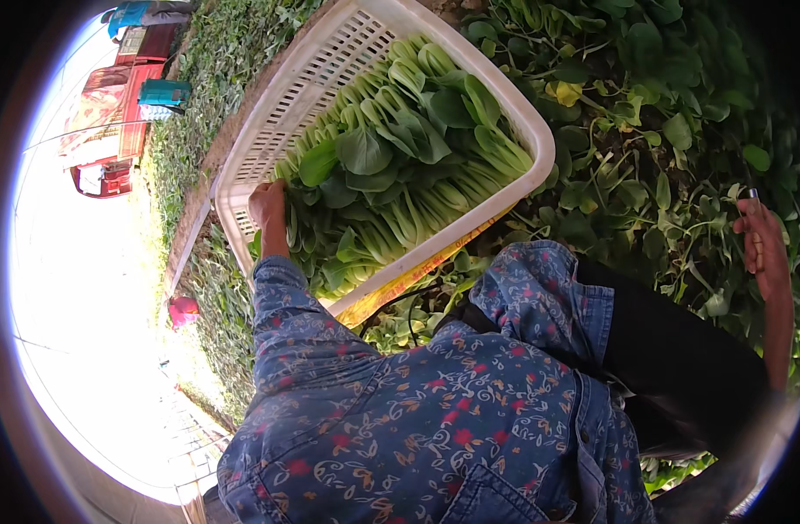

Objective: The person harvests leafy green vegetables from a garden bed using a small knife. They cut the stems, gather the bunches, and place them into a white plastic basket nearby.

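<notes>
My left hand [267, 204] is inside a white plastic crate [537, 154], at its left end. Its fingers are curled beside the pale stems of bok choy; whether they grip a plant is hidden. Rows of bok choy [406, 223] fill much of the crate, with dark green leaves lying over the middle and pale stalk bases toward the long sides. Far off to the right, my right hand [761, 245] is closed around the wooden handle [759, 254] of a tool. A metal collar [753, 194] shows at the handle's top; any blade beyond is not discernible.
Leafy plants [636, 170] cover the ground right of the crate. A yellow printed strip [413, 275] lies along the crate's near side, close to a thin black cord [400, 301]. At far left are a red vehicle [135, 111], a teal crate [164, 93] and a person [131, 18].
</notes>
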Tool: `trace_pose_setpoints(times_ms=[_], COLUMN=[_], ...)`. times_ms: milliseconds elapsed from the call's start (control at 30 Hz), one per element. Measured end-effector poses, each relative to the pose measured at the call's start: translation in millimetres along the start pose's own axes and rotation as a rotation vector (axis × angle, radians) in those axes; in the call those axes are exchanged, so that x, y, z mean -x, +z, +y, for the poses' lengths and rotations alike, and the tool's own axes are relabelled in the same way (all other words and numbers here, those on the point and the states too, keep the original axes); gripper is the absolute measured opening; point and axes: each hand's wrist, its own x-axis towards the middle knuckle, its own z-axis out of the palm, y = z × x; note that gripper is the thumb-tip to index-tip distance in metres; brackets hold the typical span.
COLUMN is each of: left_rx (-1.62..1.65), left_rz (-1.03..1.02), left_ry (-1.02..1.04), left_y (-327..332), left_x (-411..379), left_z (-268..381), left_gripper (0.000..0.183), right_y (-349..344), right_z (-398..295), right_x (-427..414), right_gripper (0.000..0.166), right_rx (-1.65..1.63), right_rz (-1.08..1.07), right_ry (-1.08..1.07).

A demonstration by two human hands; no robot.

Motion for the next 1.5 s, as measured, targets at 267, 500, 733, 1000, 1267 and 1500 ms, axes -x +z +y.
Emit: trace_pose_setpoints(times_ms=[267,500,733,1000,1267,1500], left_rx=[-0.180,-0.258,-0.387,-0.129,-0.189,-0.332], left_rz=[0.374,0.096,0.188,-0.437,-0.702,-0.852], left_ry=[0.228,0.307,0.434,1.014,1.150,1.285], left_y=[105.6,-1.1,30.6,162.1,168.7,194.9], left_x=[52.7,42.2,72.8,140.0,208.9,330.6], left_z=[-5.4,66.3,53.2,198.1,356.5,456.6], left_gripper=[0.040,0.040,0.065,0.057,0.050,0.043], right_y=[11.6,6.5,-37.6,-116.1,-27.0,130.2], right_z=[2.0,-27.8,-34.2,107.8,298.5,396.9], right_x=[10.6,35.3,59.4,226.2,332.0,287.4], right_gripper=[0.037,0.038,0.021,0.025,0.038,0.025], right_rx=[0.019,0.036,-0.392,-0.704,-0.894,-0.852], right_rz=[0.017,0.170,0.522,1.224,1.508,1.761], right_ry=[0.005,-0.025,-0.243,-0.199,-0.066,0.064])
